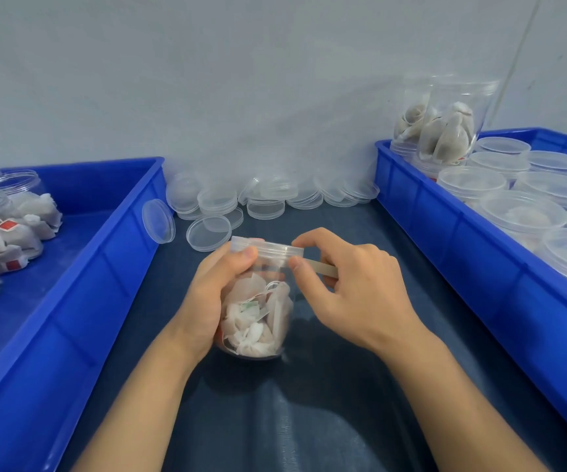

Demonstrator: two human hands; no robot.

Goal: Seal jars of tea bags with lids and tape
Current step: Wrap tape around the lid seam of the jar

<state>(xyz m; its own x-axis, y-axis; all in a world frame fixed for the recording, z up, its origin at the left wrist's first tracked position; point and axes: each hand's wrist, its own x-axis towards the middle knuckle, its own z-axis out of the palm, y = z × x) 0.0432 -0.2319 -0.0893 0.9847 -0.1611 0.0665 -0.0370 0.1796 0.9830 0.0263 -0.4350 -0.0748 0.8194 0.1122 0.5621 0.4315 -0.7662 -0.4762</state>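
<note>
jar (256, 311) of tea bags sits in the middle of the dark worktop (394, 301), tipped a little toward the camera, with a clear lid (264, 249) already on its mouth. the left hand (207, 301) wraps around the jar's left side, fingers curled behind it and the thumb pressed on the lid's rim. the right hand (353, 284) is at the jar's right shoulder, its thumb and forefinger pinching a strip of clear tape (322, 267) whose free end runs off to the right while the other end meets the seam under the lid. inside the jar the tea bags (258, 321) are packed loosely, white and tan, with strings showing.

along the worktop's left edge stands a blue tray (105, 253) holding loose tea bags with red tags (9, 233) and open clear jars at its far left corner. along the right edge a second blue tray (445, 240) carries lidded jars (520, 212) in rows, and at its far corner taller jars stacked upside down (445, 131), with tea bags inside. at the back edge of the worktop, against the pale wall, lies a heap of spare lids (268, 195); one lid (208, 232) lies flat just behind the held jar, and another (158, 221) leans on the left tray's wall.
</note>
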